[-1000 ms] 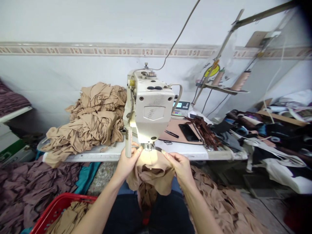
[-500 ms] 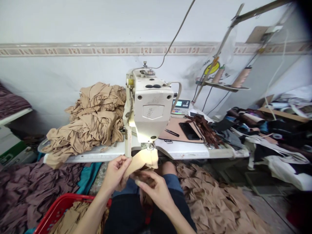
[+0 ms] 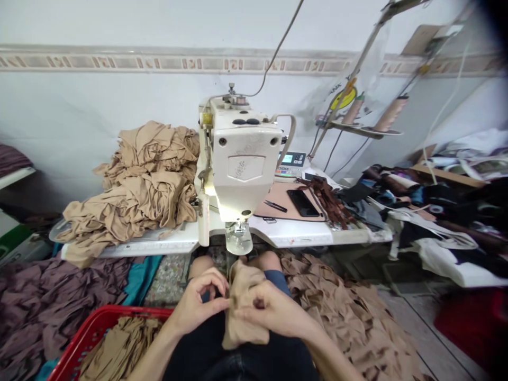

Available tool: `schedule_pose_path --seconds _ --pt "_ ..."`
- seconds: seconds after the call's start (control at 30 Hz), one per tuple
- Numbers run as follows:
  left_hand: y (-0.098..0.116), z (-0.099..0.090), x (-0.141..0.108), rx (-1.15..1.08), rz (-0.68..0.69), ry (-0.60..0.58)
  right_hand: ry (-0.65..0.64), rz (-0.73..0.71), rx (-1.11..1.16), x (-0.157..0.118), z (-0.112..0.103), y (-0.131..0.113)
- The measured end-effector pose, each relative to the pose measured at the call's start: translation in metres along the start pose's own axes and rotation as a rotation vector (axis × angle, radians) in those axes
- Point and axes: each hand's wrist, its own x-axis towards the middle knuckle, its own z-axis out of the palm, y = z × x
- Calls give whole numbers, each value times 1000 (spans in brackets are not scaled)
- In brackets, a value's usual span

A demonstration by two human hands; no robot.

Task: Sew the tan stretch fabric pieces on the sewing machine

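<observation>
We're sitting square at the machine, looking down over our own lap, and both hands are closed. The left hand [image 3: 196, 304] and the right hand [image 3: 273, 312] grip a tan knit piece [image 3: 243, 312] from either side, thumbs and fingers pinching it close together, though the exact fold between them is partly hidden. The piece sits above our lap, just below the table edge and apart from the presser foot [image 3: 238, 238] of the industrial sewing machine [image 3: 242, 164], so none of it is under the needle. Holding it here looks like a way to give both hands room to work the cloth. To our left, a red plastic basket [image 3: 119, 317] holds more tan pieces [image 3: 121, 344] within easy reach of the left hand, and a tan fabric heap [image 3: 337, 312] spreads across the floor on our right. A big tan fabric pile [image 3: 143, 180] sits on the sewing table [image 3: 293, 235], left of the machine, which seems to keep the cloth off the work area. Over on the right of the table, a phone [image 3: 302, 202] and small snips [image 3: 275, 206] lie on a brown mat [image 3: 280, 196].
</observation>
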Motion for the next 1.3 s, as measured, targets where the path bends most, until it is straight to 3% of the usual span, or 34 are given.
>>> schedule_pose_path --seconds 0.07,0.2,0.27,0.37,0.6,0.73,0.87,1.0,1.13,1.3 --pt "-2 9 -3 2 -91 -74 -126 2 -168 -5 -2 -3" --pt "-10 32 -10 8 -245 -376 -318 -5 -323 -6 -5 -3" --pt "-14 34 -13 10 -275 -420 -344 13 -334 -6 -12 -1" --pt "-15 24 -14 41 -257 -319 -252 68 -293 -7 -24 3" --pt "-1 5 -7 -11 -160 10 191 164 -3 -7 -30 17" --pt "8 5 2 96 -79 29 271 141 80 -7 -25 10" --pt "16 1 10 353 96 74 434 -24 -115 -10 -23 -5" --pt "23 1 14 411 183 99 535 -149 -257 -8 -22 -19" --pt "32 4 23 357 161 162 593 -178 -261 2 -26 -26" --pt "39 2 39 179 32 234 612 -54 -88 20 -36 -21"
